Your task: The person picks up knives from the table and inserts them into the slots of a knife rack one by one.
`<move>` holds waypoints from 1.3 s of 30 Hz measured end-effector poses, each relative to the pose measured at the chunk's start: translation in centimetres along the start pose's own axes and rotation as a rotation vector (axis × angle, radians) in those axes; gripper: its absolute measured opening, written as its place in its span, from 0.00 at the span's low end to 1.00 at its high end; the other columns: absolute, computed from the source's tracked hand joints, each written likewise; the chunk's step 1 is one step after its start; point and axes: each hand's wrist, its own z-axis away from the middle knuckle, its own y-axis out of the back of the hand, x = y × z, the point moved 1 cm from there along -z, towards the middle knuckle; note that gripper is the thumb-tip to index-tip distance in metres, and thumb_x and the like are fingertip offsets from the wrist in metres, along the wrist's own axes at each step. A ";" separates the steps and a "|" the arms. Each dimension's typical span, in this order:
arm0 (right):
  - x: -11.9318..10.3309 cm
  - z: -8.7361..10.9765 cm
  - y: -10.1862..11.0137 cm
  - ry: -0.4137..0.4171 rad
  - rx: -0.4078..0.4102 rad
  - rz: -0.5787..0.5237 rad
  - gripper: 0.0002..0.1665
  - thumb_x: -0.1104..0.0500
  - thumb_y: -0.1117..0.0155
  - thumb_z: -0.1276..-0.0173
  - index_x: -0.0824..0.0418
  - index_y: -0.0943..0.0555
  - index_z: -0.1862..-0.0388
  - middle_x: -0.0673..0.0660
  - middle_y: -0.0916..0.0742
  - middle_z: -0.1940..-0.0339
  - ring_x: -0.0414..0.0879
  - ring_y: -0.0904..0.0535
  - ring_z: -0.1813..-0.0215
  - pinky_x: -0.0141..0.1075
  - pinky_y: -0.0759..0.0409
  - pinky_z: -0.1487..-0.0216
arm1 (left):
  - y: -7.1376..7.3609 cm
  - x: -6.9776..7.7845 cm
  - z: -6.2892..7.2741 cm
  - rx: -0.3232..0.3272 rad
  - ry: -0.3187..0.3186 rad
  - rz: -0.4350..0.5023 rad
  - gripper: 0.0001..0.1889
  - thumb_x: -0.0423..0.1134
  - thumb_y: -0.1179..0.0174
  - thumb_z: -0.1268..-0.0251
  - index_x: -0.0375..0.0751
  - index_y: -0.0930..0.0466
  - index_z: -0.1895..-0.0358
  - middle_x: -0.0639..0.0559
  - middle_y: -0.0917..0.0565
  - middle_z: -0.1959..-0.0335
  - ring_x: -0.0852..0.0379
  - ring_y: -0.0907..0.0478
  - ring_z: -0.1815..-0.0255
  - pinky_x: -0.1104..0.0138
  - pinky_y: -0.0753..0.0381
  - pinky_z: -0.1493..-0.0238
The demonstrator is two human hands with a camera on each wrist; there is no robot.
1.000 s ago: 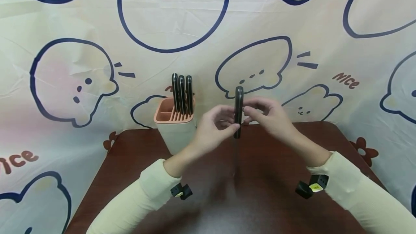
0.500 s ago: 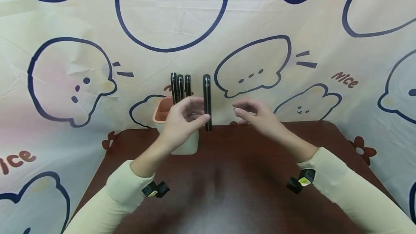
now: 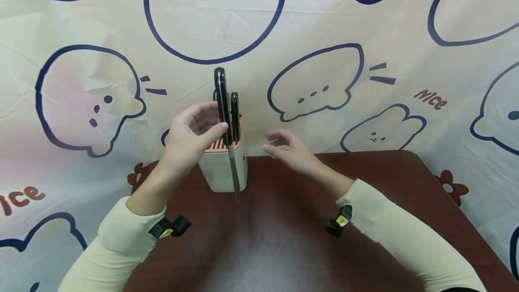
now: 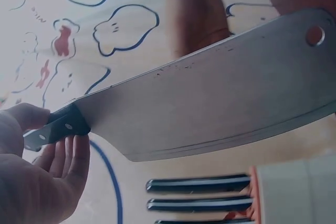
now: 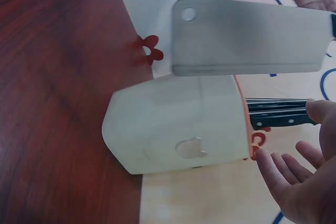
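A cleaver point(image 4: 210, 93) with a black riveted handle and a broad steel blade, holed near its tip corner, hangs blade down in the head view. My left hand point(image 3: 189, 141) pinches its handle point(image 3: 222, 105) between thumb and fingers. The cleaver is held in front of a pale knife holder point(image 3: 220, 172) with a slotted orange top, which it partly hides. Black-handled knives point(image 4: 199, 183) stand in the slots. To the right of the holder, my right hand point(image 3: 292, 150) is raised with loosely bent fingers and holds nothing.
A dark red-brown table point(image 3: 279, 238) lies under both arms, and the holder stands near its back edge. Behind hangs a pale cloth point(image 3: 308, 21) printed with blue cartoon outlines. Wrist cameras point(image 3: 169, 227) sit on both sleeves.
My left hand has carried the cleaver from the middle leftward, up to the front of the holder. My right hand has come away from the cleaver and drifted left and slightly down.
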 end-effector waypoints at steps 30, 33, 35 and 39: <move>2.9 -4.8 -8.8 -0.163 0.138 -0.234 0.44 0.45 0.32 0.28 0.61 0.38 0.22 0.62 0.28 0.25 0.56 0.30 0.27 0.52 0.24 0.33 | 6.5 3.4 -5.2 0.212 -0.095 0.199 0.16 0.26 0.35 0.35 0.35 0.18 0.44 0.46 0.15 0.52 0.52 0.18 0.50 0.72 0.19 0.46; 2.7 -5.0 -9.4 -0.183 0.151 -0.252 0.43 0.45 0.34 0.27 0.61 0.37 0.22 0.61 0.27 0.26 0.56 0.30 0.27 0.53 0.24 0.33 | 6.9 3.6 -5.8 0.224 -0.096 0.212 0.17 0.25 0.35 0.35 0.34 0.18 0.43 0.46 0.16 0.52 0.52 0.18 0.50 0.72 0.19 0.46; 2.5 -5.1 -9.7 -0.184 0.161 -0.268 0.42 0.46 0.35 0.26 0.62 0.37 0.22 0.62 0.27 0.26 0.57 0.29 0.27 0.54 0.24 0.33 | 7.1 3.6 -6.2 0.232 -0.095 0.218 0.17 0.25 0.36 0.35 0.34 0.18 0.43 0.46 0.16 0.51 0.52 0.18 0.51 0.72 0.18 0.46; 2.4 -5.2 -10.4 -0.185 0.177 -0.281 0.40 0.48 0.37 0.25 0.64 0.37 0.22 0.63 0.27 0.26 0.57 0.29 0.27 0.53 0.25 0.32 | 7.5 3.5 -6.8 0.245 -0.089 0.227 0.17 0.24 0.36 0.34 0.33 0.19 0.42 0.45 0.16 0.52 0.52 0.17 0.53 0.71 0.17 0.48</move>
